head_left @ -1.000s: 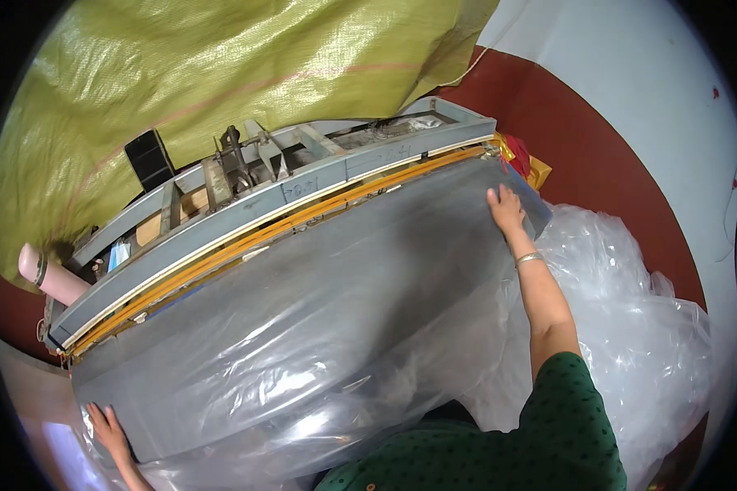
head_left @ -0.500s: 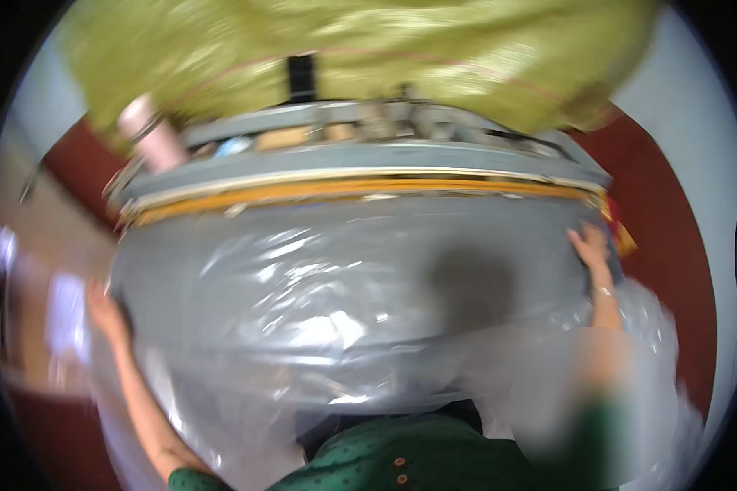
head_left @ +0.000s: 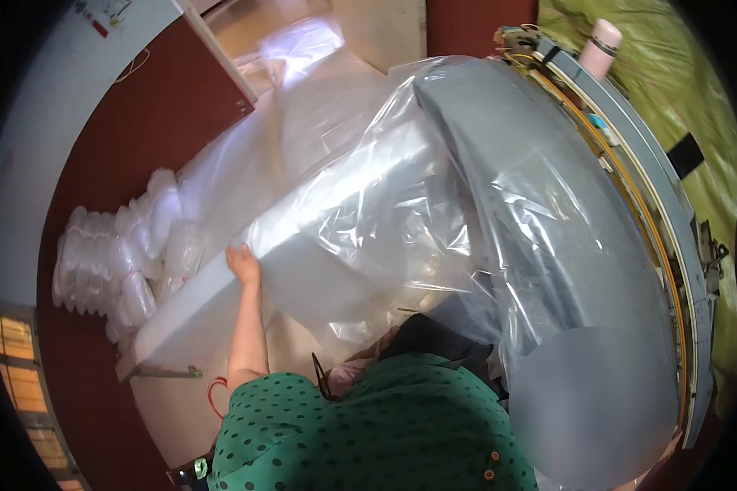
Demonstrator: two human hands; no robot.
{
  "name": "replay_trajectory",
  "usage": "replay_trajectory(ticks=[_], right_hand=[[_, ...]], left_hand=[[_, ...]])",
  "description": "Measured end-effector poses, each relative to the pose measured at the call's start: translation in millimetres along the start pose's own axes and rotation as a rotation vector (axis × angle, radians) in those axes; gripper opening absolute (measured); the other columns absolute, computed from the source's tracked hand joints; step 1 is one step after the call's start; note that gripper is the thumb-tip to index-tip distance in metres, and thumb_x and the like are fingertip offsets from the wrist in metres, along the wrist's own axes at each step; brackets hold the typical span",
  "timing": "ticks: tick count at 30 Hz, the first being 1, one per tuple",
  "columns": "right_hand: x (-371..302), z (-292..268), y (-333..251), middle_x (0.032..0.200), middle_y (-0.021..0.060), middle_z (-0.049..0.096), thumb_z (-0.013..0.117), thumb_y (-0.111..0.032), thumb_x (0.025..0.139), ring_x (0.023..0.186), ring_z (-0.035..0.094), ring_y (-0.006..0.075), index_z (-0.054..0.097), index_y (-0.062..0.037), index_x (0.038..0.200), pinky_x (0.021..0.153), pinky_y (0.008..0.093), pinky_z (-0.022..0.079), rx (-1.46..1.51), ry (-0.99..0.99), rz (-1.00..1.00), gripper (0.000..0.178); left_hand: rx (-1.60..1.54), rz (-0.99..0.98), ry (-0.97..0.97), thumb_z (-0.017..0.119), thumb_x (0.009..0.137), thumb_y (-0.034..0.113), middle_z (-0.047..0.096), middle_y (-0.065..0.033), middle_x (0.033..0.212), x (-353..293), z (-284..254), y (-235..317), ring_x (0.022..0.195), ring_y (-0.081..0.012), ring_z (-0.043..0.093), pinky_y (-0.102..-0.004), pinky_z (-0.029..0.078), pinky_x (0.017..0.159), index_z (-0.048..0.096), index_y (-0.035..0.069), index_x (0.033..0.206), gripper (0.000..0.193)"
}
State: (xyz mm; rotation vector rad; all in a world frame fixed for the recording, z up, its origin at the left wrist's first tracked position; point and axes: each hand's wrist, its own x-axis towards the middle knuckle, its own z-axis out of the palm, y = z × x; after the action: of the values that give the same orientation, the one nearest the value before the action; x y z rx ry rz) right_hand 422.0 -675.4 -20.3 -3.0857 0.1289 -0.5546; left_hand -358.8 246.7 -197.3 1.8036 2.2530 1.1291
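Observation:
My left hand (head_left: 243, 263) reaches out to the left, its fingers bent on the edge of a clear plastic sheet (head_left: 360, 196). The sheet spreads, creased and shiny, from that hand toward a long grey machine bed (head_left: 512, 123) on the right. More loose film hangs over the bed's near side. My right hand is not seen; a smooth blurred patch hides the lower right area. A long whitish plastic-covered slab or roll (head_left: 196, 303) lies beneath my left hand.
Bundles of clear plastic packs (head_left: 110, 258) are stacked at the left. A pink bottle (head_left: 600, 49) stands by the machine's grey rail (head_left: 630, 106), with yellow-green sheeting (head_left: 671, 74) behind. A red loop (head_left: 215, 397) lies at lower left, near a barred window (head_left: 24, 360).
My view has swung left, so the machine now lies at the right. My left hand has gone from the machine's left end to the plastic at left; my right hand has left view.

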Motion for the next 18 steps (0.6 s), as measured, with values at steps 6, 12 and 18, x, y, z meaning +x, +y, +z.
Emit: replay_trajectory(ticks=[6, 12, 18], right_hand=[[-1, -13, -23, 0.13, 0.0205, 0.043, 0.042, -0.048, 0.089, 0.12, 0.041, 0.0328, 0.042, 0.0042, 0.127, 0.101, 0.0351, 0.03, 0.065, 0.099, -0.193, 0.064], [2, -14, -41, 0.128, 0.0182, 0.046, 0.044, -0.045, 0.09, 0.117, 0.044, 0.0312, 0.045, 0.0014, 0.125, 0.099, 0.0338, 0.033, 0.094, 0.017, -0.11, 0.058], [31, -7, -66, 0.123, 0.0165, 0.051, 0.045, -0.036, 0.092, 0.112, 0.049, 0.0289, 0.047, 0.0017, 0.123, 0.096, 0.0322, 0.035, 0.307, 0.115, -0.336, 0.049]], left_hand=[[0.367, -0.154, 0.015, 0.053, 0.086, 0.026, 0.05, -0.0235, 0.119, -17, -37, -61, 0.112, -0.0367, 0.045, -0.0419, 0.037, 0.093, 0.054, -0.006, 0.107, 0.039], [0.258, -0.261, 0.024, 0.052, 0.085, 0.024, 0.063, -0.017, 0.088, 19, -95, -101, 0.077, -0.0333, 0.06, -0.0424, 0.046, 0.07, 0.063, 0.0, 0.083, 0.026], [0.026, -0.188, 0.307, 0.05, 0.083, 0.017, 0.064, -0.0162, 0.079, 96, -114, -89, 0.068, -0.0274, 0.059, -0.0375, 0.044, 0.067, 0.062, -0.002, 0.077, 0.023]])
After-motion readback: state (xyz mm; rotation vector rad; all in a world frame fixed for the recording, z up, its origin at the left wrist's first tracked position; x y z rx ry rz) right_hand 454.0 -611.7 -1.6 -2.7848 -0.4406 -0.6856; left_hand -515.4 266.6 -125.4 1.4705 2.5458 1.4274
